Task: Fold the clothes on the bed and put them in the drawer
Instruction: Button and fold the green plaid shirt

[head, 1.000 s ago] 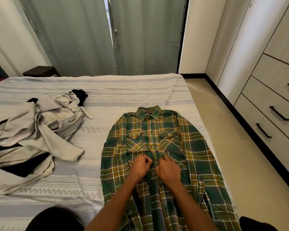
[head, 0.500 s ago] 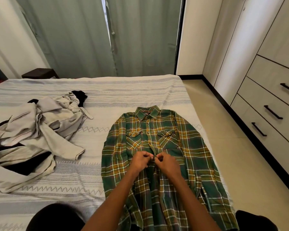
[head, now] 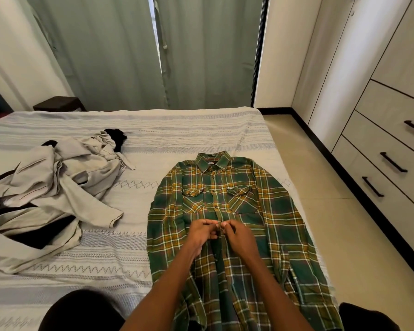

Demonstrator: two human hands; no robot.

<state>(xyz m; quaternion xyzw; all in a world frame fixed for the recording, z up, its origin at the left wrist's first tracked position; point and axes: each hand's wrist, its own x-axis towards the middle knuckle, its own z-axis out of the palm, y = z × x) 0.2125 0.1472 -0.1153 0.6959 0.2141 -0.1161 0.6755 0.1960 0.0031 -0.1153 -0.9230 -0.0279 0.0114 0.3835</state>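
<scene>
The green and mustard plaid flannel shirt (head: 227,211) lies face up, collar away, on the white striped bed (head: 177,130). The left hand (head: 200,232) and right hand (head: 239,237) each pinch its front placket at mid-chest, apparently fastening a button; best to hold both edges flat and aligned. The cream wardrobe drawers (head: 378,168) beside the bed are closed, contents hidden.

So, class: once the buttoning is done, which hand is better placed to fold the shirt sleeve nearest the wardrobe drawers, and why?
Probably the right hand. It sits on the side of the plaid shirt nearer that sleeve; the left hand would have to cross over. Both are currently pinching the placket.
</scene>
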